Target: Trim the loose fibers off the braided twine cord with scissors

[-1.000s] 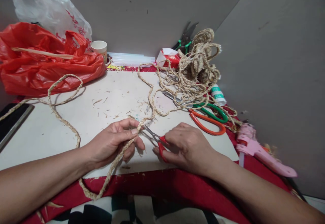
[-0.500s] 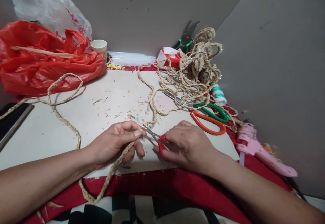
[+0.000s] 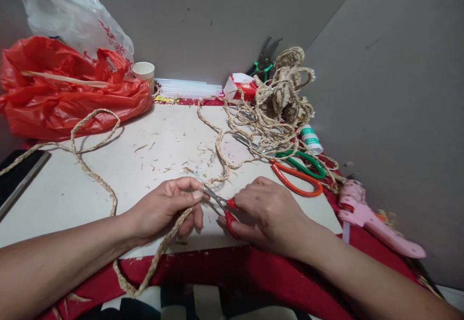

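Observation:
My left hand pinches a braided straw rope between thumb and index finger, near the middle of the board. From the pinch, the rope hangs past the front edge and loops back up over the left side. In my right hand are small scissors with red handles, fingers wrapped round the loops. Their blades point left, slightly parted, and their tips meet the rope right at my left fingertips. More rope runs from just beyond the tips to a tangled rope pile at the back right.
Large scissors with orange and green handles lie by the pile, near a pink glue gun. A red plastic bag, a paper cup and clear sticks stand along the back. A dark phone-like device lies left.
The view has shifted slightly, so things sit a little lower. The rope beyond the scissor tips has changed its bend. Both hands keep their holds, and the scissor blades look slightly closer together.

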### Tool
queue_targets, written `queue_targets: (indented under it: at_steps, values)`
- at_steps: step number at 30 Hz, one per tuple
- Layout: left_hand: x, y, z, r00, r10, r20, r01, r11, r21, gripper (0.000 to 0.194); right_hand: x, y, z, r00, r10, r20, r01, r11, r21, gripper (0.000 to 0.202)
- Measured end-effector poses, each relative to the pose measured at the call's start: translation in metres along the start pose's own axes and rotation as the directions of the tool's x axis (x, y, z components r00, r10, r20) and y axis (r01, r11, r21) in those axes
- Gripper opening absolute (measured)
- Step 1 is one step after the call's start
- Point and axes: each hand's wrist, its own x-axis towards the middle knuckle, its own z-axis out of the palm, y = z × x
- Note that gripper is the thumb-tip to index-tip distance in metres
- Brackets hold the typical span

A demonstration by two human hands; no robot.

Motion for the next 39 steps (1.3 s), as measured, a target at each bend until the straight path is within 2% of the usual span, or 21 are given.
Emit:
queue_targets:
  at_steps: [6,24,34,39]
  values:
    - [0.0003,-0.0005,-0.0001,1.000,0.014,-0.015,-0.014,1.000,0.006,0.011,-0.0001,0.0005,-0.0021,1.000,0.007,-0.003,-0.007,0.994,-0.109,0.024]
    - [0.0005,-0.0019,-0.0006,0.998,0.015,-0.053,-0.015,1.000,0.004,0.013,-0.0018,-0.0048,0.0056,0.993,-0.053,-0.107,0.042,0.994,-0.102,0.028]
    - [0.0001,-0.0007,0.0002,0.998,0.008,-0.068,-0.008,1.000,0.008,0.013,-0.0038,-0.0026,0.0051,0.996,-0.050,-0.069,0.046,0.998,-0.050,0.029]
    - [0.0004,-0.0015,-0.0002,0.998,0.019,-0.065,-0.018,1.000,0.003,0.015,-0.0026,-0.0006,0.0041,0.997,-0.058,-0.054,0.062,0.996,0.067,0.029]
